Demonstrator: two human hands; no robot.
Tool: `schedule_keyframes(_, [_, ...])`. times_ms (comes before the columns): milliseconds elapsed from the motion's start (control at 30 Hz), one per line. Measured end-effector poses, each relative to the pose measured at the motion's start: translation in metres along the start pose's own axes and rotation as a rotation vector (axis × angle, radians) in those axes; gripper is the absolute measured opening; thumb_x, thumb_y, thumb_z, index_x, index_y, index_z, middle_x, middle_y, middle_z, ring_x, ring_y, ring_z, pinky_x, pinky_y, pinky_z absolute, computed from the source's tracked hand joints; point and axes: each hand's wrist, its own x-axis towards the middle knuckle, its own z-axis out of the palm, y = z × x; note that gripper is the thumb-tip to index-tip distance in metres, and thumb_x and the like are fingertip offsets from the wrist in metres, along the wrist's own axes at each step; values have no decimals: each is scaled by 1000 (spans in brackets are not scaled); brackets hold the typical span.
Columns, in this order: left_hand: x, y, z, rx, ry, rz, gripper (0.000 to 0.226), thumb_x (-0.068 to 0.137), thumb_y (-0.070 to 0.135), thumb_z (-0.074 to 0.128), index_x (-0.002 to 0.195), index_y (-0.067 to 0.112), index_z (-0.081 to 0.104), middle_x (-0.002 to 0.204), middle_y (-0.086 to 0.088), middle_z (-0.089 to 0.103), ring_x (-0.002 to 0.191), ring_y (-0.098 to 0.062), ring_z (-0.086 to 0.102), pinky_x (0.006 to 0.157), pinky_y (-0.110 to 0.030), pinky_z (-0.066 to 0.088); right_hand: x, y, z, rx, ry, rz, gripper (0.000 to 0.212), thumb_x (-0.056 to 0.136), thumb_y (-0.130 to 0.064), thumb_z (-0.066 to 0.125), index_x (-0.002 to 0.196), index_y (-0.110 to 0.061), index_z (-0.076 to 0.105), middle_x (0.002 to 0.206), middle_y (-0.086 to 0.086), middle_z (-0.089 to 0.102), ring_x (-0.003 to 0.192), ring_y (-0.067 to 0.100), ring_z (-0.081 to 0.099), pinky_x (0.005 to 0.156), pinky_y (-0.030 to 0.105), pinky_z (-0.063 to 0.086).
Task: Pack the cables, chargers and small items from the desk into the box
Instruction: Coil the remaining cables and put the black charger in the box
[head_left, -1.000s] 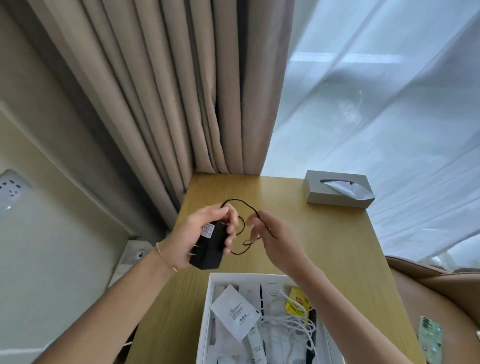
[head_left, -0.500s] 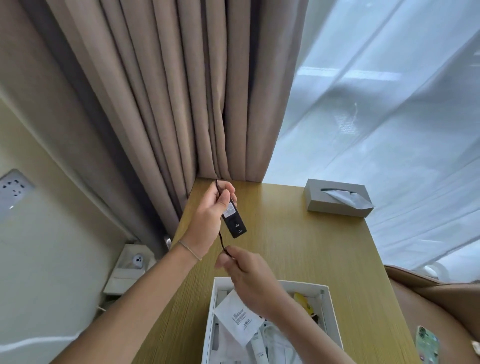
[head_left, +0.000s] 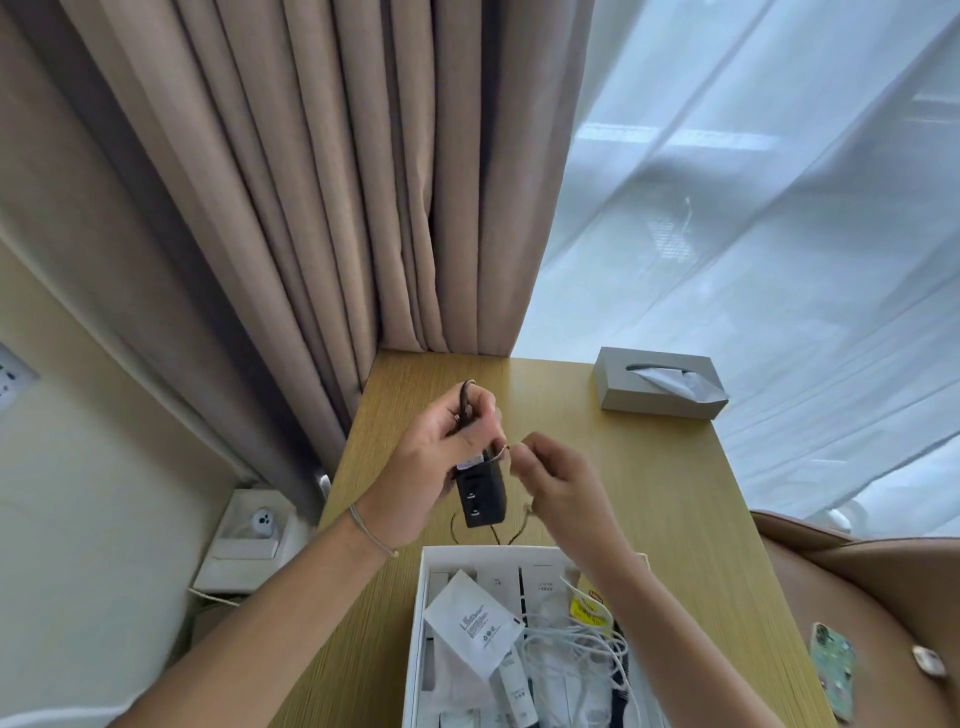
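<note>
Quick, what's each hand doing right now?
Left hand: closed around the black charger and a loop of its cable.
Right hand: fingers pinching the thin black cable.

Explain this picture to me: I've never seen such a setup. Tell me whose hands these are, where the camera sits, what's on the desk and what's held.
There is no machine here. A person wears a camera on the head, looking down at their own two hands. The left hand holds a black charger and loops of its thin cable. The right hand pinches that cable. On the wooden desk stand a white box, already holding white cables and packets, a tissue box and a phone.
</note>
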Motion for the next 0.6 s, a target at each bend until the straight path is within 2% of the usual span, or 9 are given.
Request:
schedule_keyframes(67, [-1, -4, 4, -6, -4, 25, 25, 80, 9, 74, 90, 18, 53, 88, -5, 52, 86, -21, 50, 80, -29, 49, -7, 6, 10, 244, -121, 162, 41, 104, -36, 50, 108, 3, 60, 77, 13, 55, 58, 14, 46, 49, 29, 37])
schedule_keyframes(133, [-2, -5, 9, -76, 35, 11, 33, 71, 4, 75, 86, 17, 48, 87, -4, 51, 87, -20, 51, 82, -30, 49, -13, 6, 14, 463, -259, 337, 47, 102, -50, 45, 120, -12, 65, 84, 12, 66, 60, 18, 53, 49, 27, 37])
schedule_keyframes(200, [-2, -8, 11, -85, 80, 13, 37, 65, 4, 73, 85, 13, 44, 88, -8, 50, 91, -25, 52, 87, -37, 47, -15, 7, 16, 575, -330, 429, 48, 102, -55, 44, 112, -16, 70, 81, 14, 69, 57, 20, 51, 49, 26, 34])
schedule_keyframes(267, [-2, -10, 8, 14, 128, 27, 34, 65, -1, 71, 87, 10, 48, 93, -14, 55, 98, -38, 56, 97, -45, 46, -12, 7, 18, 644, -275, 458, 45, 95, -57, 52, 97, -17, 72, 67, 10, 59, 51, 16, 40, 45, 23, 29])
schedule_keyframes(333, [-3, -11, 3, 118, 146, 3, 32, 69, -3, 70, 97, 8, 58, 107, -19, 65, 112, -38, 61, 101, -45, 49, -9, 8, 15, 639, -200, 414, 43, 94, -57, 56, 90, -17, 71, 60, 3, 46, 48, 12, 32, 44, 22, 23])
schedule_keyframes(367, [-3, -10, -1, 151, 134, -28, 34, 72, 0, 71, 104, 7, 63, 114, -19, 68, 112, -33, 63, 99, -43, 52, -7, 9, 13, 612, -170, 372, 43, 95, -56, 55, 90, -16, 71, 59, 1, 43, 47, 11, 30, 43, 21, 22])
schedule_keyframes(433, [-6, -9, -12, 207, 125, -109, 38, 74, 11, 77, 111, 11, 69, 114, -12, 72, 106, -23, 68, 89, -36, 56, -5, 10, 6, 482, -111, 285, 43, 98, -52, 53, 86, -15, 72, 55, -2, 45, 45, 8, 29, 41, 19, 23])
schedule_keyframes(533, [-11, -3, -30, 325, 342, -164, 36, 70, 35, 84, 104, 23, 75, 105, -7, 76, 97, -21, 73, 83, -37, 59, -1, 10, -4, 261, -56, 181, 39, 104, -41, 51, 95, -11, 75, 61, -6, 62, 47, 6, 46, 45, 17, 35])
schedule_keyframes(600, [-12, 0, -38, 460, 454, -147, 58, 66, 53, 82, 117, 32, 66, 115, -1, 68, 102, -14, 69, 86, -36, 58, 1, 9, -9, 181, -73, 104, 37, 105, -34, 51, 92, -6, 72, 67, -4, 64, 57, 8, 55, 53, 17, 41])
